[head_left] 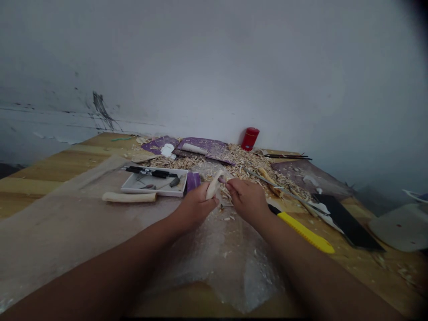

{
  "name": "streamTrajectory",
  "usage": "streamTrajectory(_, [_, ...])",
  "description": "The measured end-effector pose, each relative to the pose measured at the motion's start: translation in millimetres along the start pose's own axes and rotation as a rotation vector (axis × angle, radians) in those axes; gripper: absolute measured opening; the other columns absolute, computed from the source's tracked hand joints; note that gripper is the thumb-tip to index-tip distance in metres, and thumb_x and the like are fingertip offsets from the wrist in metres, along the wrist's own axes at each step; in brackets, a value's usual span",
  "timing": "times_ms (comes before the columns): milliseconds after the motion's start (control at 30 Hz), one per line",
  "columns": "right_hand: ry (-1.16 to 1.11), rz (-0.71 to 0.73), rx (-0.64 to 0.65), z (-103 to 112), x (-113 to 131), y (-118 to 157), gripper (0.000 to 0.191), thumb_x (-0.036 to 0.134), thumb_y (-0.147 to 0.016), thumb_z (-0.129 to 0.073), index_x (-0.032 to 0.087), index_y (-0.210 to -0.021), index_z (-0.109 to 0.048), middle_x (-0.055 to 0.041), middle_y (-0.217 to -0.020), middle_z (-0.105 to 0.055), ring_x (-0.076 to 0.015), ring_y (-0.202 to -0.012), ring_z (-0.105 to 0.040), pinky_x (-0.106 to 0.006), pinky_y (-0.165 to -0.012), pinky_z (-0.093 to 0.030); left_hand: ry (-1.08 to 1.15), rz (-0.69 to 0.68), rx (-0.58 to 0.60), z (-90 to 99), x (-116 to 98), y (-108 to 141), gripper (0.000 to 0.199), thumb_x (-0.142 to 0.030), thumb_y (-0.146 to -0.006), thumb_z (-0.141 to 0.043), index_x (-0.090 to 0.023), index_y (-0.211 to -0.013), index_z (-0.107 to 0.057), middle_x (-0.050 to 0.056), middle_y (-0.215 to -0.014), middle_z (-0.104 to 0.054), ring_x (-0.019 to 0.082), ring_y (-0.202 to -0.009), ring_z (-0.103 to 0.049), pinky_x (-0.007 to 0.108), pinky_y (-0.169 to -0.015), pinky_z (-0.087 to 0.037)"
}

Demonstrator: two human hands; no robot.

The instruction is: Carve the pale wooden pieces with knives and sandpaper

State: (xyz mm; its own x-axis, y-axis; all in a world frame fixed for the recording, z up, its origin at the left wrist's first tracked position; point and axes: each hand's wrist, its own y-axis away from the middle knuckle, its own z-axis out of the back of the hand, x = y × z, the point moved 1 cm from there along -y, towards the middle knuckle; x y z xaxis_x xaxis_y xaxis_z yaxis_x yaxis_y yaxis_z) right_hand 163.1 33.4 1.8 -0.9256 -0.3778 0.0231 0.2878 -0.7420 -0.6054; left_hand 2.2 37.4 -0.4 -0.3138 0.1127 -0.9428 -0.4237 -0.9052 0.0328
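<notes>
My left hand (196,206) is closed around a pale carved wooden piece (213,185), its top end pointing up and away. My right hand (248,200) is closed in a pinch on a small purplish piece (222,179), which meets the upper end of the wood. Whether that piece is folded sandpaper or a grinding bit I cannot tell. Left of my hands lies a second pale wooden stick (129,197). Behind it, a white tray (165,193) holds black pen-like tools (152,172) and small bits. A purple block (193,181) stands beside the tray.
Wood shavings (245,160) heap behind my hands, around purple sheets (203,146). A red can (250,138) stands by the wall. To the right lie a yellow-handled tool (306,232), a long thin metal tool (294,194) and a black slab (347,220). Clear plastic wrap (83,223) covers the wooden table.
</notes>
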Motion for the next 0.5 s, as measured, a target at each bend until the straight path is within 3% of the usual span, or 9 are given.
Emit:
streamTrajectory(167, [0.021, 0.055, 0.160, 1.9, 11.5, 2.1, 0.022, 0.028, -0.084, -0.038, 0.018, -0.078, -0.055, -0.0021, -0.058, -0.058, -0.0123, -0.051, -0.049, -0.024, -0.049, -0.023, -0.184, -0.194, -0.094, 2.4, -0.8, 0.8, 0.029, -0.038, -0.079, -0.039, -0.015, -0.094, -0.049, 0.000, -0.073, -0.050, 0.013, -0.067, -0.044, 0.023, -0.060, -0.034])
streamTrajectory(300, [-0.040, 0.139, 0.191, 1.4, 16.9, 4.3, 0.021, 0.026, -0.084, -0.037, 0.017, -0.076, -0.055, -0.0024, -0.061, -0.057, -0.0122, -0.054, -0.048, -0.023, -0.052, -0.025, -0.256, -0.239, -0.076, 3.0, 1.5, 0.1, 0.031, -0.041, -0.083, -0.030, -0.015, -0.082, -0.047, 0.000, -0.068, -0.047, 0.012, -0.065, -0.043, 0.023, -0.058, -0.034])
streamTrajectory(500, [-0.091, 0.109, 0.209, 5.8, 17.7, 3.1, 0.021, 0.024, -0.083, -0.036, 0.017, -0.076, -0.053, -0.0018, -0.062, -0.054, -0.0121, -0.057, -0.047, -0.023, -0.054, -0.026, -0.324, -0.272, -0.067, 0.4, 10.3, -5.4, 0.033, -0.043, -0.083, -0.030, -0.016, -0.086, -0.048, 0.000, -0.071, -0.050, 0.013, -0.066, -0.046, 0.024, -0.061, -0.035])
